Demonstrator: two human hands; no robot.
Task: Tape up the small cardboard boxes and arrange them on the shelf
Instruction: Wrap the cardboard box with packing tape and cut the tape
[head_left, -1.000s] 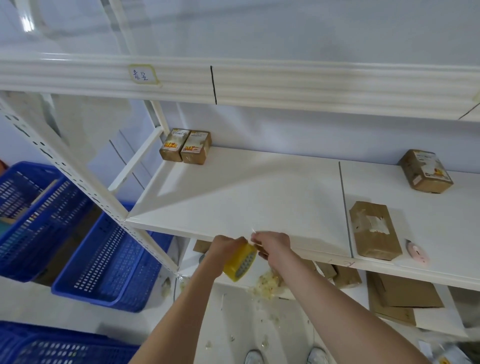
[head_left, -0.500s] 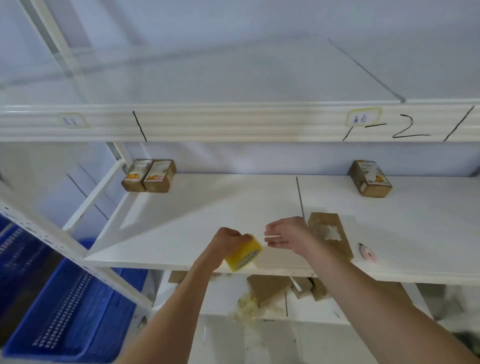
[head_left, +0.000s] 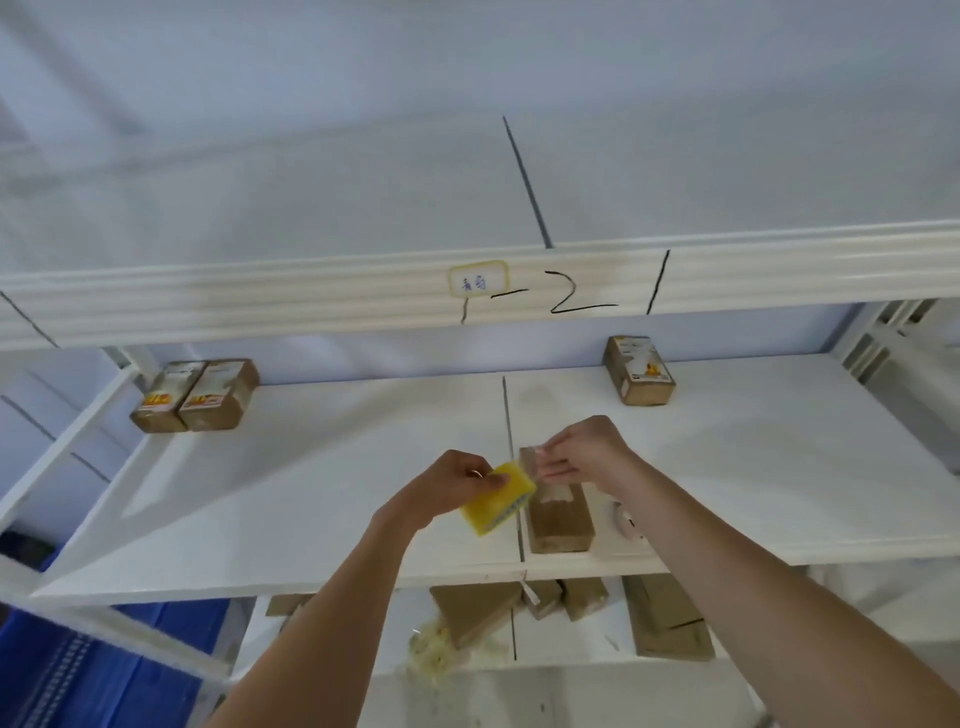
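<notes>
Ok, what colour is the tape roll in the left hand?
Yellow: the roll of packing tape held in the left hand, seen in the head view.

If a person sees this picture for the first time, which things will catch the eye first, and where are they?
At the centre, the left hand holds a bright yellow roll of tape, while the right hand pulls its clear strip over a long brown cardboard box near the front edge of the white metal shelf. Two labelled brown boxes sit together at the back left.
</notes>
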